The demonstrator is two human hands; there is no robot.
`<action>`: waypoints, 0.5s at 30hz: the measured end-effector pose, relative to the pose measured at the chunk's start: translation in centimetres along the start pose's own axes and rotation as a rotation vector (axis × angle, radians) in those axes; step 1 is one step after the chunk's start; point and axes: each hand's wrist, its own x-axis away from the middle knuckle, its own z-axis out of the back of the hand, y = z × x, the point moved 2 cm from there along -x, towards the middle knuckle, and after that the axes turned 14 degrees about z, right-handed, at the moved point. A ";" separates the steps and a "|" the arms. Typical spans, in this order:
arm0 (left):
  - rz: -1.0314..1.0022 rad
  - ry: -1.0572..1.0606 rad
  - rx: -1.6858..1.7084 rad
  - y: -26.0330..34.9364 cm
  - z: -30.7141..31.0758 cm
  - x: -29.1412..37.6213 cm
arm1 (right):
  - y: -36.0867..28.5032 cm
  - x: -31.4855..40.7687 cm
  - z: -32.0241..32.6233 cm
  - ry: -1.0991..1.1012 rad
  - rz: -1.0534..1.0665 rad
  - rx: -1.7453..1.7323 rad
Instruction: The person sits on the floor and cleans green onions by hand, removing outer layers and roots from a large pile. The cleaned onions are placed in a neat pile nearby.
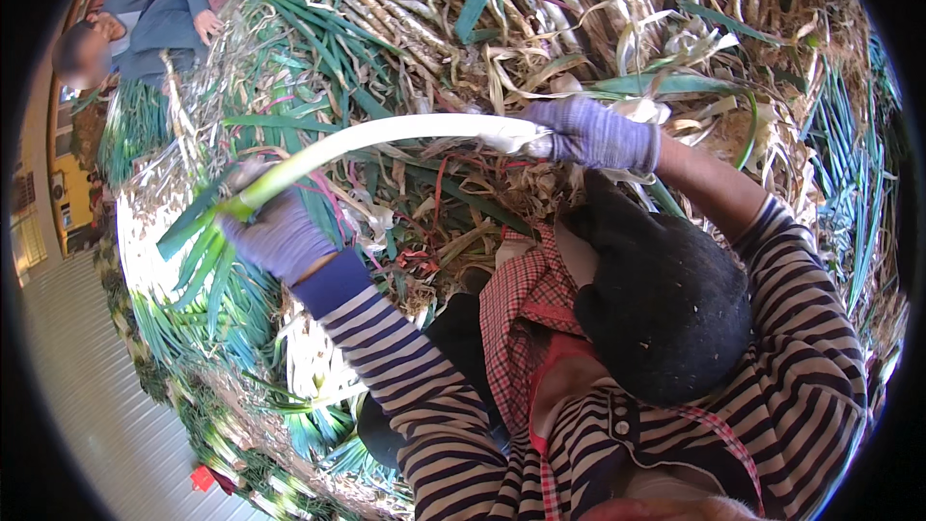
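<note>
A long green onion (391, 129) with a peeled white stalk spans the space between my two gloved hands, bowed upward in an arc. My left hand (278, 235), in a purple-grey knit glove, grips it where the stalk turns into green leaves (199, 260). At the other end, my right hand (597, 134) in a matching glove closes around the root end, which the fingers hide. Loose papery skin (510, 137) shows on the stalk just beside the right hand. Dry husks and leaf scraps (463, 195) lie below the onion.
Unpeeled, soil-stained onion stalks (405, 22) are heaped ahead. White stalks with green tops (224, 325) lie in piles at left. Pink and red strings (329, 202) tangle among the scraps. Another person (155, 22) sits at the upper left. My bent knee (665, 304) is close on the right.
</note>
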 end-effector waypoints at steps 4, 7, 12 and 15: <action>-0.043 0.141 -0.382 -5.6 2.8 -0.5 | 1.1 -1.6 -3.6 -0.186 -0.240 -0.570; -0.016 0.200 -0.373 -4.9 5.0 -1.1 | 0.9 0.3 -2.7 -0.138 -0.033 -0.278; -0.283 0.507 -0.391 4.9 5.8 -2.1 | 1.6 14.8 4.0 -0.186 -0.728 -0.081; -0.399 0.491 -0.437 11.0 5.8 -1.7 | 2.7 23.4 7.3 -0.013 -0.767 0.235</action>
